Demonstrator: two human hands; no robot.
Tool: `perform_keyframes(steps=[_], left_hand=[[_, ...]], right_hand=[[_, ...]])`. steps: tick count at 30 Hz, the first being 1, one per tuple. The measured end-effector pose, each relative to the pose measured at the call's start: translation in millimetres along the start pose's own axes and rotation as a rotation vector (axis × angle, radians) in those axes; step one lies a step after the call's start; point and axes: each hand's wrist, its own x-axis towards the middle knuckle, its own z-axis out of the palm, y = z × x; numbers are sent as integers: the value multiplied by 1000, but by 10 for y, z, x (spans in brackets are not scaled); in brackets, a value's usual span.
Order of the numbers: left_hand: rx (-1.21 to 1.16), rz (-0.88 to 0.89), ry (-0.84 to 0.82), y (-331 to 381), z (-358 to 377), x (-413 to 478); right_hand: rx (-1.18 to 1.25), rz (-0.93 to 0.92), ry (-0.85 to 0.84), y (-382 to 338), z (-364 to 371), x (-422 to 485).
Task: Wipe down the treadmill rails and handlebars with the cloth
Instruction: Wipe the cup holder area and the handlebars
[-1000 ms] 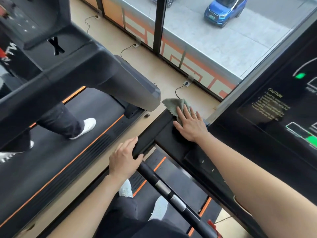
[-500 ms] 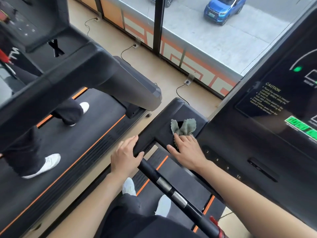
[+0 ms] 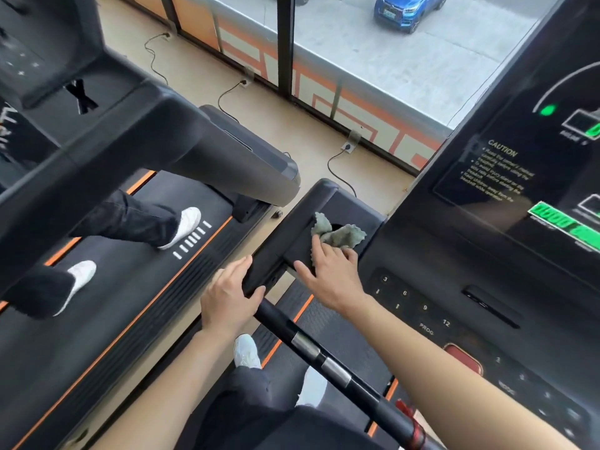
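Right now the crumpled grey-green cloth lies bunched on the flat top of the black plastic side rail, just beside the glossy black console panel. The right hand lies on its near edge with straight, spread fingers and the thumb splayed onto bare plastic. That flat press, not a pinch, looks chosen so the cloth can be pushed along the surface. The left hand is apart from it, curled round the rail's near end where the black tubular handlebar with silver bands begins, probably as a brace while the person leans in. Judging by this, the rail top is being wiped and the handlebar is not yet reached by the cloth. Below the bar, the wearer's white shoe stands on an orange-edged belt. To the left is a second black treadmill, where another person's dark-trousered legs and white shoe are on the belt. Beyond the machines, a beige floor carries black power cords up to a tall window, with a blue car parked outside.
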Motion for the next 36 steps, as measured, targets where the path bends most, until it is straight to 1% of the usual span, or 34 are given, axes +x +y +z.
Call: perform_keyframes(steps=[3, 5, 7, 9, 11, 14, 20, 28, 30, 33, 36], left_hand=[[-4, 2, -7, -14, -3, 8], [-1, 6, -8, -21, -3, 9], [1, 11, -5, -32, -4, 13], [2, 19, -2, -45, 6, 15], [-5, 21, 4, -60, 21, 16], [-15, 18, 16, -72, 39, 20], [-5, 30, 28, -70, 38, 14], [-10, 41, 19, -80, 45, 17], [-14, 47, 12, -91, 43, 18], [-6, 53, 16, -110, 55, 19], [-12, 54, 23, -122, 73, 27]], right_hand=[[-223, -120, 62, 288, -59, -147], [-314, -197, 111, 446, -131, -161], [-382, -253, 127, 563, -194, -115], [-427, -277, 112, 669, -209, -81], [-433, -256, 87, 747, -202, -63], [-396, -201, 25, 766, -205, 10], [-271, -177, -120, 593, -168, 172], [137, -166, -199, 416, -342, 43], [159, -187, -146, 469, -344, -58], [190, -266, 18, 568, -283, -199], [236, -356, 100, 584, -238, -266]])
